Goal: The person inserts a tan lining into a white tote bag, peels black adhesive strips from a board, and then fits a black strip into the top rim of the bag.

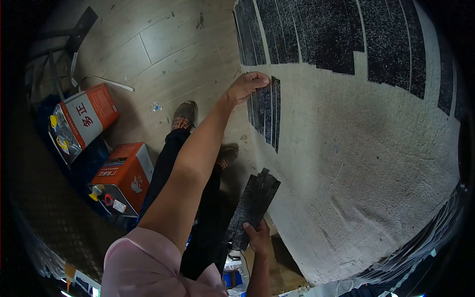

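Note:
My left hand (pixel 250 88) reaches out to the near edge of a pale fabric-covered surface (pixel 341 133). Its thumb and fingers are pinched at the upper end of a narrow black strip (pixel 276 114), which lies alongside other black strips on the fabric. The fingers partly hide where they grip. Lower down, my right hand (pixel 260 237) is closed around a stack of black speckled strips (pixel 253 203), thumb on top. The stack's upper ends are uneven, and it is held just off the surface's edge.
Rows of black speckled strips (pixel 331 34) cover the far part of the fabric. Two orange-and-white metal cans (pixel 91 116) with yellow caps stand at left, near a dark metal frame (pixel 54 74). A cardboard box (pixel 284 272) sits below my right hand. My shoes (pixel 184 116) are on the tiled floor.

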Tool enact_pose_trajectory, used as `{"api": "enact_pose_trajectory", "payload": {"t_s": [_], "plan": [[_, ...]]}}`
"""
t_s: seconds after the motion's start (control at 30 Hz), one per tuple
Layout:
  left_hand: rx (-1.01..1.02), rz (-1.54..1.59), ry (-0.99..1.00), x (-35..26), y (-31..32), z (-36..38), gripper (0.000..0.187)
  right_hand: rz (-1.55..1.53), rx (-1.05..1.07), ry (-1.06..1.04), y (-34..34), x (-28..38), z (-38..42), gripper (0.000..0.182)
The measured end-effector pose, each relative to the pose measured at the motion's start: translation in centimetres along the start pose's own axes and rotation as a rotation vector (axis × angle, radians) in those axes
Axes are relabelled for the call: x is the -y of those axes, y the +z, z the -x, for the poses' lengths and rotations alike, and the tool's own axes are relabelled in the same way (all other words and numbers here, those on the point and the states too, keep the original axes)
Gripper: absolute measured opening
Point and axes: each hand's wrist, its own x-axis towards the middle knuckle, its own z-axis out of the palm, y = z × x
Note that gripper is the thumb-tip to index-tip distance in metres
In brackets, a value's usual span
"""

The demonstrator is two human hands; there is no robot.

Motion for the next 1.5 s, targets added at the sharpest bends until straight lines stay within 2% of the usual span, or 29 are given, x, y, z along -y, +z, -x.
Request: {"api": "enact_pose_trajectory", "payload": {"t_s": [0.07, 0.13, 0.17, 0.23, 0.27, 0.33, 0.47, 0.53, 0.67, 0.73, 0.77, 0.8, 0.83, 0.87, 0.93, 1.0, 1.03, 1.1, 1.3, 1.37, 1.4, 1.5], "plan": [[0.017, -0.042, -0.050, 0.0, -1.0, 0.7, 0.010, -0.033, 0.003, -0.029, 0.4, 1.7, -0.4, 0.037], [0.064, -0.023, 0.014, 0.6, -1.9, 1.5, 0.022, 0.003, 0.001, -0.133, 0.7, 4.1, -0.8, 0.035], [0.060, -0.015, 0.015, 0.6, -1.8, 1.8, 0.022, 0.011, 0.000, -0.129, 0.1, 4.4, -1.3, 0.035], [0.014, -0.090, 0.000, 0.3, -1.1, 2.1, 0.022, 0.260, 0.000, -0.194, -1.2, 5.1, -2.4, 0.038], [0.011, -0.082, 0.005, -0.1, -0.8, 2.3, 0.022, 0.270, 0.000, -0.195, -1.5, 5.7, -2.7, 0.038], [-0.037, -0.309, 0.004, -0.8, -0.3, 2.8, 0.024, 0.208, 0.000, -0.104, -1.7, 7.2, -3.1, 0.037], [-0.149, -0.486, 0.099, 0.7, -3.5, 5.6, 0.024, 0.325, 0.051, -0.157, -1.9, 8.0, -4.0, 0.035], [-0.240, -0.121, 0.135, 1.8, -4.9, 8.5, 0.026, 0.263, 0.116, -0.227, -1.0, 8.4, -4.4, 0.027], [-0.331, -0.078, 0.033, 1.9, -5.2, 15.6, 0.025, 0.367, 0.078, -0.227, -0.4, 9.2, -4.8, 0.018], [-0.441, 0.055, 0.082, 1.3, -4.7, 18.1, 0.021, 0.493, -0.018, -0.470, 0.1, 10.6, -4.9, 0.012], [-0.441, 0.046, 0.087, 1.1, -4.9, 19.1, 0.021, 0.576, -0.035, -0.392, 0.1, 11.8, -4.4, 0.031], [-0.436, 0.045, 0.055, 1.1, -5.4, 20.4, 0.020, 0.570, -0.029, -0.396, -0.3, 12.2, -4.4, 0.031], [-0.435, 0.039, 0.029, 0.7, -5.6, 21.4, 0.019, 0.546, -0.054, -0.493, -0.5, 12.4, -4.7, 0.032], [-0.443, 0.022, 0.038, -0.9, -4.5, 22.3, 0.019, 0.516, -0.075, -0.589, -0.4, 12.7, -5.1, 0.032], [-0.445, -0.131, -0.001, -4.3, -1.8, 24.3, 0.019, 0.560, -0.039, -0.644, -0.1, 13.1, -6.3, 0.032], [-0.426, -0.151, 0.026, -8.4, 1.9, 26.5, 0.019, 0.620, -0.005, -0.836, 1.7, 14.7, -5.9, 0.032], [-0.408, -0.154, 0.051, -10.3, 3.5, 27.2, 0.020, 0.598, -0.004, -0.859, 2.2, 15.3, -5.6, 0.032], [-0.413, -0.188, 0.076, -13.1, 5.8, 29.3, 0.020, 0.531, 0.011, -0.788, 3.2, 15.6, -4.7, 0.033], [-0.384, -0.191, -0.003, -15.3, 8.8, 33.4, 0.019, 0.410, 0.028, -0.843, 4.3, 13.1, -5.2, 0.029], [-0.385, -0.189, -0.081, -15.8, 9.3, 35.2, 0.019, 0.349, 0.116, -0.752, 4.3, 12.0, -5.1, 0.025], [-0.383, -0.169, -0.094, -16.4, 9.8, 35.8, 0.019, 0.300, 0.185, -0.478, 3.7, 12.0, -3.6, 0.029], [-0.362, -0.122, -0.142, -18.3, 12.0, 36.6, 0.018, 0.214, 0.140, -0.516, 1.6, 5.8, -4.8, 0.030]]}}
